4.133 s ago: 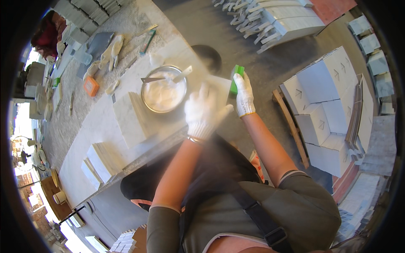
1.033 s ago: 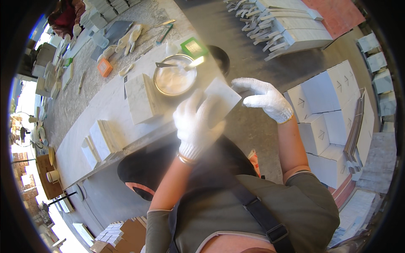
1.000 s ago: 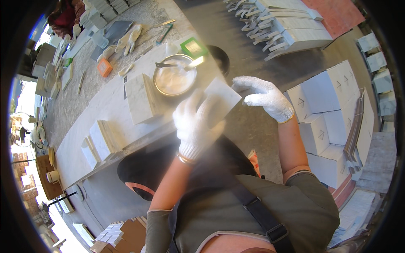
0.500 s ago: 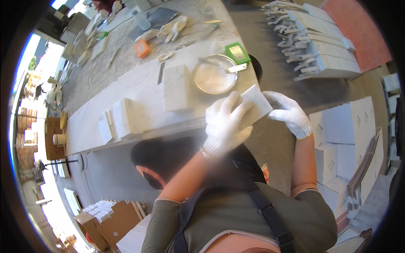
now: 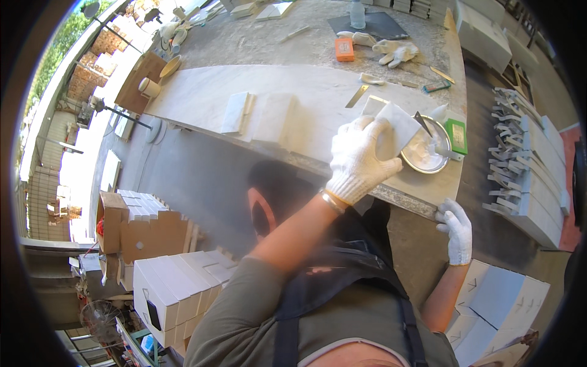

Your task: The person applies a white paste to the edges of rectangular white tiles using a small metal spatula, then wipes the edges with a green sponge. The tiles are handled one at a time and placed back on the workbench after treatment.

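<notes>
My left hand [image 5: 359, 154], in a white knit glove, grips a white marble tile [image 5: 400, 125] and holds it tilted over the workbench, beside a round metal bowl [image 5: 449, 150]. White powder or paste [image 5: 420, 151] lies in the bowl, and a dark blade leans over its rim. Part of another pale slab [image 5: 371, 106] shows behind the held tile. Off the bench's right front corner is my gloved right hand [image 5: 454, 231]; its fingers are loosely bent and apart, with nothing visible in them.
On the bench [image 5: 202, 82] lie tile stacks [image 5: 269, 116], a metal strip [image 5: 357, 96], an orange box [image 5: 344, 49], spare gloves [image 5: 396, 52] and a green box [image 5: 456, 136]. A water bottle [image 5: 357, 14] stands at the back. Strapped white slabs [image 5: 532, 165] stand at right; boxes [image 5: 177, 293] at lower left.
My left hand has carried the tile over the bench to the bowl's left side. My right hand has come away from the tile and dropped lower. The view has turned leftward.
</notes>
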{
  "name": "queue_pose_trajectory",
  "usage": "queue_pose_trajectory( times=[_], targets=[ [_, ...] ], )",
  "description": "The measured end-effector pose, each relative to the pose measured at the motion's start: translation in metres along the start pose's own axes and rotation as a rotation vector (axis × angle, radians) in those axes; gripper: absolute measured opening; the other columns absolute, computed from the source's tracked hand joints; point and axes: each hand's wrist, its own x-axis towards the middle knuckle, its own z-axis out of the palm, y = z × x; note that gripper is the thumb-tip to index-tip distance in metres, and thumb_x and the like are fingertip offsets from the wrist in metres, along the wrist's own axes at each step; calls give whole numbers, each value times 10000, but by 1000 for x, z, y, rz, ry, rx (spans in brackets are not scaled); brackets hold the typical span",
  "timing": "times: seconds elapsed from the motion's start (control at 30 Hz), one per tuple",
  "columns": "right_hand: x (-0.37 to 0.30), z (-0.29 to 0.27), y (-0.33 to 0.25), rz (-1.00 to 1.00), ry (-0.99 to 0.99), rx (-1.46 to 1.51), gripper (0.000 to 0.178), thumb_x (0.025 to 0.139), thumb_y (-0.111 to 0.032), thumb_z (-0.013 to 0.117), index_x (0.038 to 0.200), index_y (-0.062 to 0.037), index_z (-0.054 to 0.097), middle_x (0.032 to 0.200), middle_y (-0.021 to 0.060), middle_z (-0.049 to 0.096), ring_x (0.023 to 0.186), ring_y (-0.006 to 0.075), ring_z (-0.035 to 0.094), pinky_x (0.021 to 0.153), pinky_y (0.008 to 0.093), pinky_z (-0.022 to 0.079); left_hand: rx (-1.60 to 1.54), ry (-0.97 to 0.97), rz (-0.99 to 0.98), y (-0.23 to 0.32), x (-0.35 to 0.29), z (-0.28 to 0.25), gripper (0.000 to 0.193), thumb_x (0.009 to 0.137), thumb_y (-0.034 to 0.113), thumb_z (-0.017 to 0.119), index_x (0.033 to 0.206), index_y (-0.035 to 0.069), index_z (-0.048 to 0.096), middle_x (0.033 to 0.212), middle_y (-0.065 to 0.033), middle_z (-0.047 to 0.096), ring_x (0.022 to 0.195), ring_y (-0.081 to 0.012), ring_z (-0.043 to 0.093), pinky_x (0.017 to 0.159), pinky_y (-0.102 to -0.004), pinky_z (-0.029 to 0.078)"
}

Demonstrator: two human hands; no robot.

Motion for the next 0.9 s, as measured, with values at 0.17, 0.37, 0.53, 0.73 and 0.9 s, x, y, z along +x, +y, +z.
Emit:
queue_pose_trajectory(
  times=[0.17, 0.37, 0.53, 0.73, 0.9],
  targets=[
    [7, 12, 11, 5, 62, 18, 486, 990, -232, 661, 1421, -10, 629, 1217, 89, 734, 1029, 179, 717, 795, 293, 538, 103, 67, -228, -43, 31, -31, 596, 631, 387, 873, 1124, 82, 734, 1082, -176, 716, 1051, -378, 670, 934, -462, 542],
    [13, 15, 13, -13, 134, -31, 437, 976, -252, 679, 1342, -14, 687, 1115, 87, 774, 902, 175, 748, 658, 272, 520, 59, 78, -340, -65, 37, -45, 609, 659, 433, 881, 1119, 56, 753, 1092, -196, 745, 1043, -352, 708, 931, -446, 565],
    [17, 19, 15, 3, 205, -12, 372, 993, -204, 677, 1318, -24, 702, 1026, 85, 779, 773, 133, 732, 515, 214, 466, 30, -29, -381, -55, 37, -21, 696, 652, 455, 892, 1197, 49, 745, 1146, -198, 748, 1098, -354, 707, 978, -435, 560],
    [14, 20, 15, -15, 224, -34, 352, 996, -205, 668, 1297, -28, 715, 1018, 75, 780, 800, 133, 733, 558, 228, 467, 92, -58, -303, -48, 47, -8, 822, 643, 481, 883, 1317, 44, 707, 1234, -204, 732, 1157, -367, 693, 1011, -439, 550],
    [19, 19, 20, 36, 226, -12, 365, 983, -183, 681, 1311, -24, 703, 1015, 79, 784, 792, 144, 742, 550, 221, 428, 273, -6, -361, -76, 53, -57, 838, 638, 488, 884, 1330, 47, 714, 1236, -224, 726, 1169, -377, 684, 1031, -449, 540]
  ],
)
